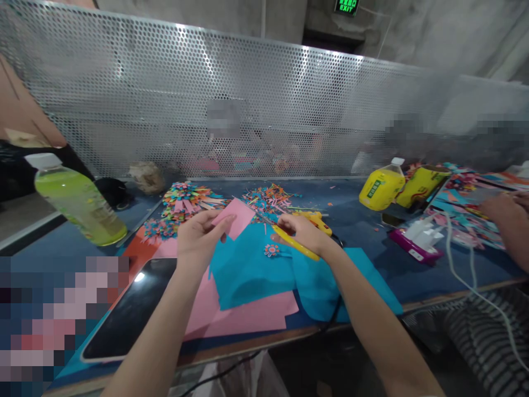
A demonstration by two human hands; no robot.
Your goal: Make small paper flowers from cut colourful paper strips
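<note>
Between the thumb and fingers of my left hand (204, 229) is a small pink sheet (238, 214), tilted up above the work surface. My right hand (300, 231) grips yellow-handled scissors (295, 242), whose blades point left toward the sheet's right edge; whether they touch it I cannot tell. Below both hands lie blue sheets (252, 275), with a small fringed flower (271, 251) on top. Larger pink sheets (239, 317) show under the blue ones. Just beyond my right hand rests a yellow tool (318, 220), partly hidden, perhaps a glue gun.
A dark-screened tablet (134, 309) lies at left, beside a green drink bottle (78, 201). Fringed flowers (185, 198) and scraps (270, 198) pile up behind. Rightward are a yellow bottle (381, 184), a tissue pack (417, 242), a white cable (452, 259) and another person's hand (502, 212).
</note>
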